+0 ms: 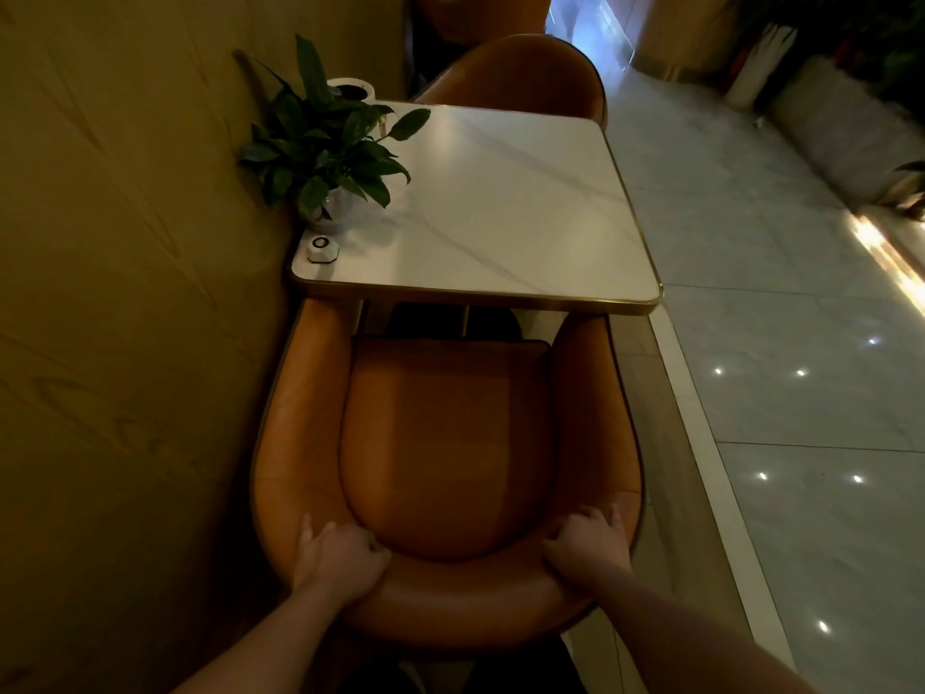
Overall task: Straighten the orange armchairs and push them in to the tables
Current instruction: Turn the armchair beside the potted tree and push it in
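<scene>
Left hand (338,558) and right hand (585,545), 2 hands, grasp the orange armchair (445,443) backrest, fingers curled over it, facing the white table (500,202)

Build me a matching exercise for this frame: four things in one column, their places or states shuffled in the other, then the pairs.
1. potted plant
2. white puck
3. far armchair
4. left hand and right hand

a. at the table's far edge
b. gripping the near armchair's backrest
c. on the table's near corner by the wall
d. on the table beside the wall, behind the puck

Pairs: 1-d, 2-c, 3-a, 4-b.
</scene>
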A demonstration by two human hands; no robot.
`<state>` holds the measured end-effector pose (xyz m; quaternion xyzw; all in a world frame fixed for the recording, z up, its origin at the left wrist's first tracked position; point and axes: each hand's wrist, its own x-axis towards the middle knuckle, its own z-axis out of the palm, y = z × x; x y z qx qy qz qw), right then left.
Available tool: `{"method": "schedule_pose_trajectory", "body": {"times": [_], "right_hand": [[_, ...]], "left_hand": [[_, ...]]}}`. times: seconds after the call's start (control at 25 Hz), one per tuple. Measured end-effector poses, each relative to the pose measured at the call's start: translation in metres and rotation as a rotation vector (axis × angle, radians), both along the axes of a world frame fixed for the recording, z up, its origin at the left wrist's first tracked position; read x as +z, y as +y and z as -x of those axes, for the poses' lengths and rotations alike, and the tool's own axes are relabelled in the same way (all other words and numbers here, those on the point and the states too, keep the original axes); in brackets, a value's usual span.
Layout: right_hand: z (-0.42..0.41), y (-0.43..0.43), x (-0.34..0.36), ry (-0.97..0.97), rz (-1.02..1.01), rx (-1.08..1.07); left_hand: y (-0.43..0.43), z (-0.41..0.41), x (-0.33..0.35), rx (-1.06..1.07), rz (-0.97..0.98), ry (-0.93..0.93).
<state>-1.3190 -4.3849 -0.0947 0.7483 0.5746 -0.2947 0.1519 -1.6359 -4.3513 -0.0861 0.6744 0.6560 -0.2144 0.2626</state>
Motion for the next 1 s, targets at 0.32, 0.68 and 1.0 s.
{"method": "schedule_pose_trajectory", "body": {"times": [0.32,0.68,1.0], "right_hand": [[-0.005,0.016,0.017,0.099,0.010,-0.048],[-0.074,0.075,0.022,0.211,-0.079,0.049],[-0.148,0.116,0.018,0.206,-0.082,0.320]], "left_hand": [[0.008,-0.011,0.013,0.089,0.047,-0.086],[0.059,-0.089,0.027,0.203,-0.131,-0.071],[0.057,-0.174,0.038,0.364,-0.138,0.011]]}}
